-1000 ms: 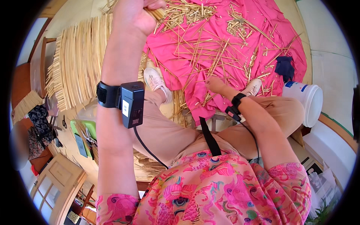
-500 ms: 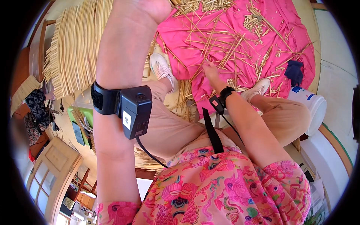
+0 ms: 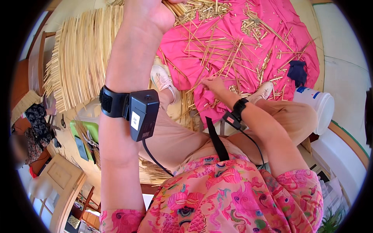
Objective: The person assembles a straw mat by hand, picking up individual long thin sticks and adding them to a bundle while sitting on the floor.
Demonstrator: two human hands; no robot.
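My left hand [image 3: 149, 13] is raised close to the camera at the top edge, closed around a bundle of pale straw stalks [image 3: 175, 7]; its fingers are cut off by the frame. A black band with a small box [image 3: 142, 114] sits on that wrist. My right hand [image 3: 213, 83] reaches down to the pink cloth [image 3: 237, 35], fingers pinched on loose straw pieces [image 3: 217, 46] scattered over it. A black wristband [image 3: 239, 106] is on the right wrist.
A woven straw mat [image 3: 83, 58] lies to the left. A white bucket [image 3: 316, 106] stands at the right, a dark blue cloth [image 3: 297, 72] near it. Two pale shoes [image 3: 163, 79] rest by the cloth. A green tray [image 3: 83, 134] and another person [image 3: 35, 120] are at the left.
My left arm has risen closer to the camera, the hand now cut by the top edge. My right hand has shifted a little left over the pink cloth.
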